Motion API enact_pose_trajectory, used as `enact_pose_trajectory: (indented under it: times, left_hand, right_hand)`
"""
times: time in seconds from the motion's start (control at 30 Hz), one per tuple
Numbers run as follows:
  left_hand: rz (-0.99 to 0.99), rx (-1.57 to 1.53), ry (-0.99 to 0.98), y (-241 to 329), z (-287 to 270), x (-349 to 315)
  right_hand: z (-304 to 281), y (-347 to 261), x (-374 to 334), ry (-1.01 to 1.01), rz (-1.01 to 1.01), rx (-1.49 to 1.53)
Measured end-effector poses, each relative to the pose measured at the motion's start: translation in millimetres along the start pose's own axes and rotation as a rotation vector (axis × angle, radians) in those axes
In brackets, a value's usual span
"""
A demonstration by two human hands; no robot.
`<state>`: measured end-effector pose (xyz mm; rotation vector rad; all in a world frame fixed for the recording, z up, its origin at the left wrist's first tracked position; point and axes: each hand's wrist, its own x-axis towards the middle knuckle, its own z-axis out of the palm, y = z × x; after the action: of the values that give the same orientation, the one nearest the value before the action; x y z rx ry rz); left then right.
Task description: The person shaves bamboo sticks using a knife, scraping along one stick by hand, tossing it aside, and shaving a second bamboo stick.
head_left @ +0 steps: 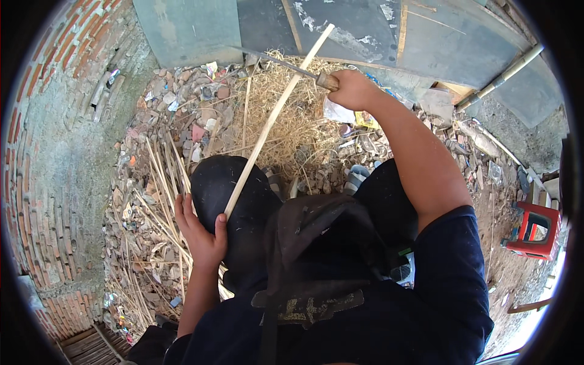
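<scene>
My left hand (204, 237) is beside my left knee, thumb against the lower end of a long pale bamboo strip (267, 125). Its fingers are bent and somewhat apart; the strip's end goes out of sight at the hand. The strip slants up and away to the right, over the knee. My right hand (358, 91), arm stretched forward, is closed around the wooden handle of a long knife (327, 81). The knife's thin blade points left and crosses the strip near its far end. A heap of curly shavings (283, 115) lies below.
Several thin bamboo strips (161, 176) lie left of my knee on rubble ground. A brick wall (61, 152) rises on the left, grey panels (347, 30) at the far side. On the right are a bamboo pole (502, 79) and a red plastic stool (538, 231).
</scene>
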<state>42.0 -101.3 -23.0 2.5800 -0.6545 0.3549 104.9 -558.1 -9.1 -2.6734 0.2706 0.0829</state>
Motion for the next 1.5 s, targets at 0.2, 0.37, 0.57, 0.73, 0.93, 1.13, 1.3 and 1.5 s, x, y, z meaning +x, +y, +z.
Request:
enact_pose_trajectory:
  times: [0.2, 0.37, 0.57, 0.73, 0.93, 1.13, 1.3, 1.5]
  left_hand:
    - [-0.025, 0.003, -0.004, -2.4, -2.6, -7.5]
    - [-0.018, -0.023, -0.015, 1.7, -1.0, -1.7]
    - [-0.038, 0.029, -0.031, 2.0, -4.3, -6.3]
    - [-0.022, -0.038, 0.026, -3.1, -3.7, -8.9]
    - [0.008, -0.001, 0.006, 2.1, 0.0, 1.4]
    - [0.003, -0.017, 0.026, -2.4, -4.4, -9.4]
    - [-0.005, -0.022, 0.01, 0.3, 0.8, 3.6]
    - [-0.017, 0.029, -0.001, -1.6, -4.4, -4.8]
  right_hand:
    - [2.3, -56.3, -23.9, -0.195, -0.245, 0.013]
    - [-0.3, -42.3, -15.6, -0.229, -0.141, 0.076]
    - [2.6, -52.7, -23.1, -0.133, -0.199, 0.007]
    - [-4.8, -56.8, -22.1, -0.185, -0.281, -0.011]
    - [-2.9, -9.7, -11.8, 0.024, -0.073, -0.024]
    - [-3.5, -71.2, -31.1, -0.184, -0.41, -0.147]
    - [1.8, 9.7, -5.7, -0.078, -0.025, 0.027]
    - [-8.6, -40.3, -25.3, -0.081, -0.13, 0.095]
